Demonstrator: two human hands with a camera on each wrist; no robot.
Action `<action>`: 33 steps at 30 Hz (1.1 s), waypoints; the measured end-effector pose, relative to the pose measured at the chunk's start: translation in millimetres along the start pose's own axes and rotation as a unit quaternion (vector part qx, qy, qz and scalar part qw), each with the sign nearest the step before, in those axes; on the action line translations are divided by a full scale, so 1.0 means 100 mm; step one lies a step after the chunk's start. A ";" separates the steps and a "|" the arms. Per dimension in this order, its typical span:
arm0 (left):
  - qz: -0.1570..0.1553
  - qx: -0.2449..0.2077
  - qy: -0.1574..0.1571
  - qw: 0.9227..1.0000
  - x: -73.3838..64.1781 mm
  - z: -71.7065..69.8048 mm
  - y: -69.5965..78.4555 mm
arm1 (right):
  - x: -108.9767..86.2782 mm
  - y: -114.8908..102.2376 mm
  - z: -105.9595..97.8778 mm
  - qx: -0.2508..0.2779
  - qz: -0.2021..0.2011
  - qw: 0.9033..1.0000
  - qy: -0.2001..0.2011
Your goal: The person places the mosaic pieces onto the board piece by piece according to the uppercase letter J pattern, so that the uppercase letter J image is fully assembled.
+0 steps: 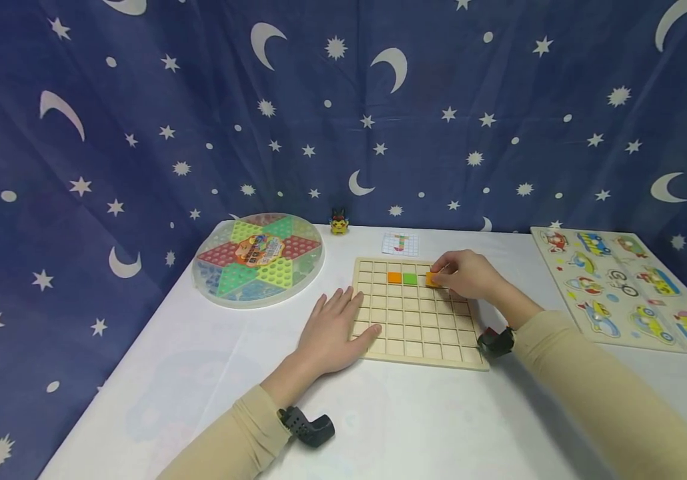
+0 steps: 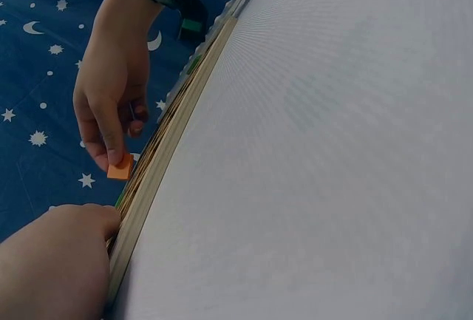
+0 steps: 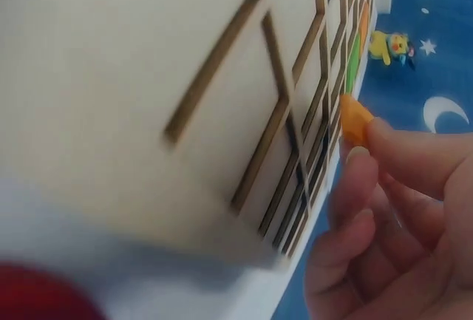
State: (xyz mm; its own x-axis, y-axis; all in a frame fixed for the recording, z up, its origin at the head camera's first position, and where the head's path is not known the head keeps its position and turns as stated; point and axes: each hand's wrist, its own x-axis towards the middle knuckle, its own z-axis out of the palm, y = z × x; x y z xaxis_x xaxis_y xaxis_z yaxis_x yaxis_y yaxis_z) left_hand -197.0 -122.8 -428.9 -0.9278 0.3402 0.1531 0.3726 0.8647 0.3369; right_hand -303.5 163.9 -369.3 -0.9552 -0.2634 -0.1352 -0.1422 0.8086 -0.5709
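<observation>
A wooden grid board (image 1: 412,320) lies on the white table, with an orange square tile (image 1: 394,278) and a green square tile (image 1: 410,279) side by side in an upper row. My right hand (image 1: 468,273) pinches another orange tile (image 3: 355,120) between thumb and fingertips, just right of the green one. In the left wrist view this held orange tile (image 2: 120,168) is tilted close over the board. My left hand (image 1: 333,330) lies flat with spread fingers across the board's left edge, fingertips and thumb resting on it.
Behind the board lies a small card (image 1: 400,244) with a coloured grid pattern. A round Chinese checkers board (image 1: 259,260) is at the left, a small yellow figurine (image 1: 339,222) at the back, and a picture puzzle board (image 1: 625,287) at the right. A starry blue curtain (image 1: 319,100) hangs behind.
</observation>
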 end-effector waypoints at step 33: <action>-0.002 0.006 -0.005 1.000 0.03 0.00 0.01 | -0.45 0.47 -0.38 -0.069 0.029 0.997 0.023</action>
State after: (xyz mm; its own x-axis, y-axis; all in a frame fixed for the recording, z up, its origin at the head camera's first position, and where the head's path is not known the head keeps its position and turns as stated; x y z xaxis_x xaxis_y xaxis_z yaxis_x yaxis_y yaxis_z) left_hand -199.2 -121.3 -428.7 -0.9294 0.3408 0.1417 0.3689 0.8702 0.3266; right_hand -277.1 233.5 -359.2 -0.9734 -0.1918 -0.1256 -0.1174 0.8877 -0.4452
